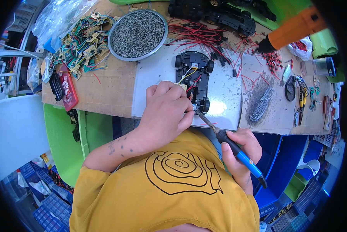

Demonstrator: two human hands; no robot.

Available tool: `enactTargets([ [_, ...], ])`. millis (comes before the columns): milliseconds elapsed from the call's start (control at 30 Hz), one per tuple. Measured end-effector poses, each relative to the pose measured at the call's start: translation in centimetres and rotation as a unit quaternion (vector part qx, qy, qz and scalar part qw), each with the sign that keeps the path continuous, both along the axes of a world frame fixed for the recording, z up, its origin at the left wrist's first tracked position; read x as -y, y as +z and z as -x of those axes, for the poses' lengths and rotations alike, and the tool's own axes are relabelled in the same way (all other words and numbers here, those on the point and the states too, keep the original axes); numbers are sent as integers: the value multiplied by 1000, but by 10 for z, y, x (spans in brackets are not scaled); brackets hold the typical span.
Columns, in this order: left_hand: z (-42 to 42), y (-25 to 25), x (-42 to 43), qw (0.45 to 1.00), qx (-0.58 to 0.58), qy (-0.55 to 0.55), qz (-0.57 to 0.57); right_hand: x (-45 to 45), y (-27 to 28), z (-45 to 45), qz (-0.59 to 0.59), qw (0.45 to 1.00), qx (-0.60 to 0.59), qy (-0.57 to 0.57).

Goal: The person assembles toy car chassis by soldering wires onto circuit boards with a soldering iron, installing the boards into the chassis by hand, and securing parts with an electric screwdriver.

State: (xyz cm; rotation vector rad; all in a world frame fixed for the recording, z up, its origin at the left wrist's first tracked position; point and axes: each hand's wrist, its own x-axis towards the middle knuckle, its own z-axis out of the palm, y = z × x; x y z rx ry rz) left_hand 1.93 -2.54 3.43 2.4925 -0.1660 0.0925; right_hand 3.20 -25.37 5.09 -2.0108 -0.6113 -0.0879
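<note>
On a white board [154,73] lies a black toy car chassis [198,83] with wheels, red and yellow wires and a small circuit board [182,86]. My left hand [167,108] rests over the chassis's near left side, fingers pinched together at its near end; what they hold is hidden. My right hand [242,150] grips a blue and black soldering iron [235,146], whose tip touches or nearly touches the chassis near the rear wheel, close to my left fingertips.
A metal bowl of screws [138,34] stands at the back, left of it a pile of circuit boards [84,44]. Red wires [200,34] lie behind the chassis. An orange tool [293,30] hangs at upper right. Solder wire [262,103] and pliers [303,92] lie on the right.
</note>
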Motion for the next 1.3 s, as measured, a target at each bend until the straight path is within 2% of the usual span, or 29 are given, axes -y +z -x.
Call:
enactTargets([
  [333,-1,0,2,1000,-8,5,-13,1,0,-4,15,999,40,29],
  [467,-1,1,2,1000,-11,2,-14,17,1,-1,-20,998,-19,-48],
  [600,-3,4,3,1000,-9,1,-3,47,2,-2,-57,979,-53,-186],
  [667,-5,5,5,1000,-2,-11,5,76,-1,-13,-46,949,-1,-312],
  [733,-4,5,4,1000,-2,8,-5,105,13,-32,-71,918,43,-389],
  [800,-4,5,5,1000,-3,3,-5,134,19,-48,-61,889,123,-438],
  [933,-4,5,5,1000,-13,12,-11,160,25,-78,-19,872,157,-464],
  [1000,-4,5,4,1000,-14,3,-8,161,24,-95,37,870,143,-470],
  [1067,-4,5,0,1000,-19,6,-13,165,20,-109,21,878,104,-466],
  [1133,-3,4,-8,999,-12,-42,21,169,10,-124,-111,899,-17,-424],
  [1167,-3,10,-14,997,-31,-64,41,178,-3,-127,-152,890,-66,-425],
  [1200,-3,11,-19,998,-37,-48,31,203,-24,-134,-223,876,-176,-390],
  [1267,-2,10,-26,996,13,15,88,159,-24,-123,-274,852,-235,-379],
  [1300,-3,8,-30,997,25,26,70,136,-25,-113,-264,876,-246,-320],
])
